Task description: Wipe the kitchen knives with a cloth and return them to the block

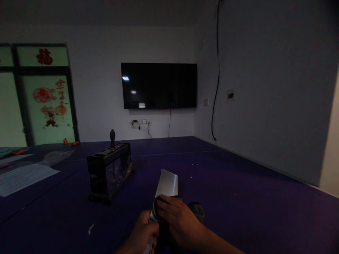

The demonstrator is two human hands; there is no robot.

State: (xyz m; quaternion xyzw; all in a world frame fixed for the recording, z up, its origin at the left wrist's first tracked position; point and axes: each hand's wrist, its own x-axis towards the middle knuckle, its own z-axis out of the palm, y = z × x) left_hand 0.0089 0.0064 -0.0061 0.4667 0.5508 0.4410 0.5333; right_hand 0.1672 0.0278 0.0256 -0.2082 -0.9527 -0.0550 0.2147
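Note:
A cleaver with a broad silver blade [168,182] points away from me, low in the middle of the view. My left hand [143,231] is wrapped round its handle, which looks metallic and is mostly covered. With fingers laid together, my right hand [181,217] presses a dark pad with a yellow edge [155,208] against the blade near the handle. Most of that pad is hidden under the fingers, so its kind is unclear. Just beyond the right hand lies a dark rounded object [198,211], partly covered.
Left of the cleaver stands a black knife block [99,176] with one dark knife handle [112,138] upright in it. A printed sheet [29,178] and clear plastic [57,157] lie on the purple tabletop [251,211]. White scraps are scattered. A television [159,86] hangs behind.

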